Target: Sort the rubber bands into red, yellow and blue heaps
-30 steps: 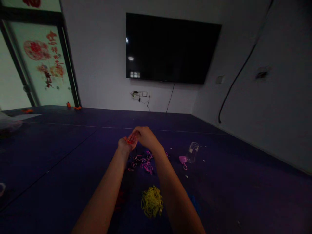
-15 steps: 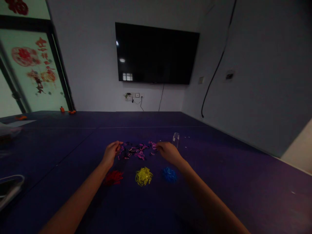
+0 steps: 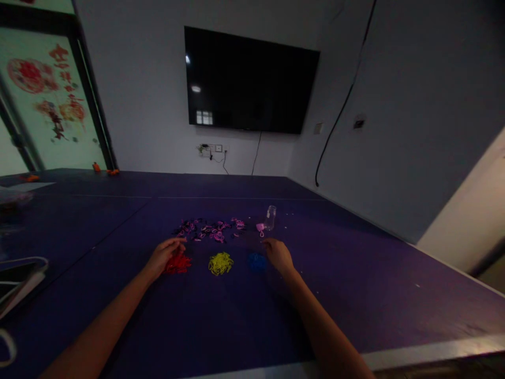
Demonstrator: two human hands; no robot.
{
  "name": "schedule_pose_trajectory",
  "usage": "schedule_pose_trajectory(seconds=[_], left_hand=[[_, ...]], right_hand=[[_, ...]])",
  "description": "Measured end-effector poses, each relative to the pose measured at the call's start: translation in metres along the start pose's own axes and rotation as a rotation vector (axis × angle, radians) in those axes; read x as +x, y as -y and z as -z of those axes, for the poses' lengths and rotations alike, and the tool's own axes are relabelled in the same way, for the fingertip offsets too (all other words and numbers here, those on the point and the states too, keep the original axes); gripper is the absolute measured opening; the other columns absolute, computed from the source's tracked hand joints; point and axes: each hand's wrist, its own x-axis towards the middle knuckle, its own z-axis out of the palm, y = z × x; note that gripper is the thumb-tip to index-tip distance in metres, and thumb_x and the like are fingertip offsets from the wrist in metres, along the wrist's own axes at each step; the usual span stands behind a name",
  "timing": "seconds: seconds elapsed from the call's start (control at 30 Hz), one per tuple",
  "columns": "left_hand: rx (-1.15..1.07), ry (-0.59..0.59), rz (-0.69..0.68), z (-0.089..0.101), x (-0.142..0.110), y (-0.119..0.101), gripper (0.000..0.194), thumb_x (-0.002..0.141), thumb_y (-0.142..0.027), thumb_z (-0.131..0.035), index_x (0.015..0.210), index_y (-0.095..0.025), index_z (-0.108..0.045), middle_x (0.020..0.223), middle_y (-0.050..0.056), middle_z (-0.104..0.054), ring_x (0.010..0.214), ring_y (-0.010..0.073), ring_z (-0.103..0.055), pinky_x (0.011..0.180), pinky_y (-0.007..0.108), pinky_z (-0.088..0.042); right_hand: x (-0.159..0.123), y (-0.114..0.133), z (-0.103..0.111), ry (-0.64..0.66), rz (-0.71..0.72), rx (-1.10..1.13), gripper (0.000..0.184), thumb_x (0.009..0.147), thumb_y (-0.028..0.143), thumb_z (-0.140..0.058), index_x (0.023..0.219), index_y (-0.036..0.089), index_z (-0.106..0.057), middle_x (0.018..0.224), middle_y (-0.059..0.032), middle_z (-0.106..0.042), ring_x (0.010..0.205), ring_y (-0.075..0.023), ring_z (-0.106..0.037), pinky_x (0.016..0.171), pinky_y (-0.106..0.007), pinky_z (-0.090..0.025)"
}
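Note:
My left hand (image 3: pixel 166 255) is over the back edge of a pile of red rubber bands (image 3: pixel 178 265), fingers stretched forward and slightly apart, with nothing visible in them. To the right, my right hand (image 3: pixel 279 255) has its fingers drawn together beside the blue rubber bands (image 3: pixel 257 261); whatever the fingertips hold is too small to make out. Between the hands sits a heap of yellow rubber bands (image 3: pixel 220 263). Farther back, mixed pink and black bands (image 3: pixel 213 230) lie loosely scattered.
A clear bottle (image 3: pixel 270 218) stands tilted behind my right hand, with a small pink looped piece (image 3: pixel 260 227) beside it. A device with a white edge (image 3: pixel 23 284) lies at the left. Orange objects (image 3: pixel 112 172) rest at the table's far edge. White specks dot the tabletop.
Both hands have drawn back from the pink and black bands, the left toward the red pile, the right beside the blue one. The pink looped piece now shows. The view has shifted slightly.

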Motion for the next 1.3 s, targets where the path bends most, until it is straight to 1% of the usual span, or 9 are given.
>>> schedule_pose_trajectory(seconds=[0.13,0.23,0.43,0.53,0.6,0.73,1.0,1.17,1.3], left_hand=[[-0.104,-0.067,0.046,0.004,0.003,-0.003,0.022,0.065,-0.026,-0.068,0.082,-0.012,-0.069,0.07,0.008,-0.07,0.063,0.0185,-0.064,0.064,0.03,-0.05],[-0.138,-0.133,0.026,0.006,0.006,-0.005,0.019,0.065,-0.024,-0.066,0.078,-0.011,-0.068,0.068,0.008,-0.07,0.064,0.019,-0.065,0.066,0.032,-0.051],[0.003,-0.281,-0.082,0.012,0.009,-0.002,0.02,0.062,-0.031,-0.067,0.073,-0.014,-0.067,0.067,0.006,-0.07,0.077,0.023,-0.067,0.076,0.034,-0.051],[0.053,-0.252,-0.081,0.015,0.008,-0.001,0.025,0.064,-0.036,-0.064,0.075,-0.014,-0.068,0.07,0.008,-0.071,0.083,0.0252,-0.067,0.079,0.035,-0.05],[0.033,-0.181,-0.054,0.015,0.007,-0.002,0.027,0.066,-0.037,-0.061,0.078,-0.013,-0.068,0.073,0.01,-0.072,0.084,0.0262,-0.068,0.081,0.037,-0.05],[-0.009,-0.04,0.03,0.011,0.005,-0.002,0.03,0.069,-0.036,-0.056,0.082,-0.011,-0.068,0.077,0.012,-0.073,0.084,0.0284,-0.069,0.083,0.041,-0.05],[-0.048,-0.072,0.033,0.011,0.007,-0.001,0.031,0.073,-0.035,-0.052,0.082,-0.01,-0.068,0.075,0.013,-0.073,0.087,0.0286,-0.068,0.086,0.041,-0.048],[-0.067,-0.073,0.097,0.011,0.008,-0.001,0.03,0.076,-0.033,-0.05,0.082,-0.01,-0.067,0.075,0.013,-0.073,0.087,0.0288,-0.068,0.088,0.043,-0.048],[-0.077,-0.039,0.165,0.01,0.009,-0.001,0.03,0.078,-0.032,-0.049,0.083,-0.009,-0.067,0.079,0.015,-0.073,0.088,0.029,-0.068,0.086,0.042,-0.049]], right_hand=[[0.001,-0.001,0.001,0.012,-0.006,-0.024,0.034,0.081,0.007,-0.042,0.103,0.017,-0.067,0.104,-0.0098,-0.067,0.099,-0.0219,-0.061,0.086,-0.028,-0.042],[0.001,-0.002,0.0,0.029,-0.023,-0.034,0.035,0.081,0.007,-0.041,0.104,0.015,-0.066,0.107,-0.0106,-0.067,0.101,-0.0224,-0.061,0.087,-0.028,-0.042],[0.003,-0.009,-0.01,-0.016,-0.041,0.09,0.032,0.081,0.011,-0.042,0.101,0.015,-0.066,0.103,-0.0116,-0.067,0.103,-0.0223,-0.06,0.09,-0.03,-0.042],[0.008,-0.012,-0.021,-0.096,-0.038,0.323,0.033,0.079,0.014,-0.04,0.102,0.013,-0.064,0.1,-0.0114,-0.067,0.097,-0.0205,-0.061,0.088,-0.03,-0.044],[0.012,-0.014,-0.03,-0.13,-0.05,0.534,0.04,0.077,0.016,-0.037,0.11,0.012,-0.059,0.102,-0.012,-0.065,0.091,-0.0193,-0.062,0.081,-0.031,-0.047],[0.015,-0.018,-0.043,-0.118,-0.039,0.855,0.048,0.076,0.026,-0.037,0.12,0.014,-0.051,0.103,-0.012,-0.063,0.081,-0.0178,-0.062,0.068,-0.03,-0.049],[0.011,-0.014,-0.048,0.014,0.007,0.89,0.045,0.073,0.032,-0.041,0.111,0.016,-0.057,0.093,-0.0095,-0.065,0.082,-0.0187,-0.063,0.077,-0.035,-0.049],[0.008,-0.009,-0.046,0.025,0.028,0.925,0.043,0.073,0.032,-0.043,0.108,0.014,-0.058,0.091,-0.0114,-0.066,0.08,-0.0203,-0.064,0.078,-0.038,-0.05],[0.007,-0.006,-0.045,0.026,0.006,0.946,0.04,0.074,0.033,-0.043,0.106,0.016,-0.059,0.084,-0.0087,-0.066,0.075,-0.0187,-0.064,0.074,-0.036,-0.05]])
